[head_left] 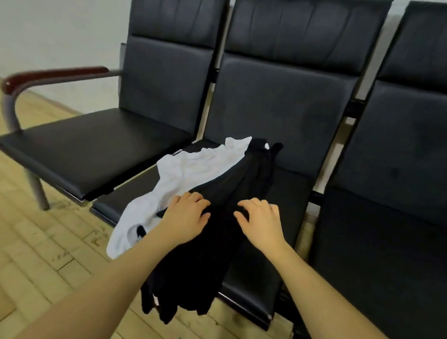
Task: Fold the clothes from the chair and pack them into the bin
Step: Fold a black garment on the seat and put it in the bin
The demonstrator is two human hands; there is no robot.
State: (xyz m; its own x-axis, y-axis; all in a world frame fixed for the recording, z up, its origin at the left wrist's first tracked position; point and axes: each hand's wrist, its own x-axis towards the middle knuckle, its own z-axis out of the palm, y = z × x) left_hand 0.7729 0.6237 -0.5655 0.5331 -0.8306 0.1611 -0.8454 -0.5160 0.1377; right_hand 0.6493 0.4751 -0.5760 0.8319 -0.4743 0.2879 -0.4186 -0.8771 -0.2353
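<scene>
On middle seat (281,201), hands (185,217) (260,220) seemingly gripping black garment (208,262), white garment (190,166) beside.

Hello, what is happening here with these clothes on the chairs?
A person is starting on a pile of clothes on the middle seat of a row of black chairs. Both the left hand and the right hand grip the black garment, which lies partly over a white garment. Nothing is folded yet, and no bin is in view.

Seat (83,154): black leatherette, smooth, slight sheen. Armrest (55,75): glossy dark wood on matt metal. Garments: black (210,249), white (190,166), soft matt cloth. Floor (21,246): pale wood.
</scene>
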